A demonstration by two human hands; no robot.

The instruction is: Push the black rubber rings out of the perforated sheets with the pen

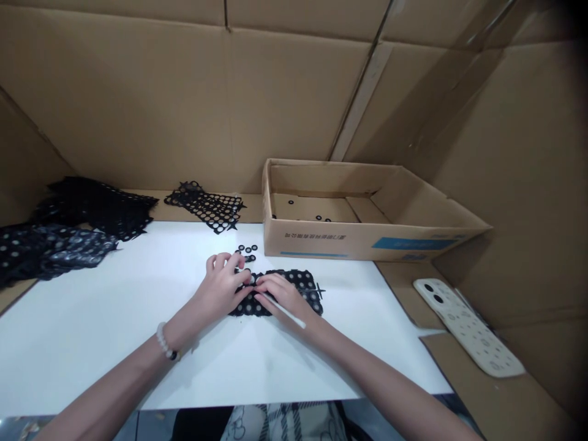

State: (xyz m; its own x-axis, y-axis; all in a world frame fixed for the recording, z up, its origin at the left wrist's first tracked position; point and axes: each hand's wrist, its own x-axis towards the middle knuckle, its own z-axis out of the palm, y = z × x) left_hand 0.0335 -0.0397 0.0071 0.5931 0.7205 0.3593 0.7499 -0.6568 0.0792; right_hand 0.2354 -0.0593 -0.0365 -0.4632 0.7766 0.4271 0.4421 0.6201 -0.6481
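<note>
Sheet (301,280) of thin black material lay flat on the white table (114,324), partly under both hands, and from the head view we judged that it was put straight before the body so that both hands could reach the same spot of it. The left hand (225,283) was bent over its left part, the fingers curled and partly apart; whether the tips pinched something small, we could not tell. The right hand (285,296) was closed on a slim white stick (288,316), which slanted back toward the wrist; we thought it was gripped near its end for finer control. Small black rings (248,250) lay just beyond the left fingers, perhaps to keep them within short reach. Behind and to the right stood an open cardboard box (321,243) with few similar rings (318,218) inside, its walls probably keeping them together. About the look of the sheet, we saw a rough rectangle with ragged border, pale round spots in rows, and a thin star-shaped piece (319,290) at its right end. Whether the spots were holes or filled discs, we could not tell.
</note>
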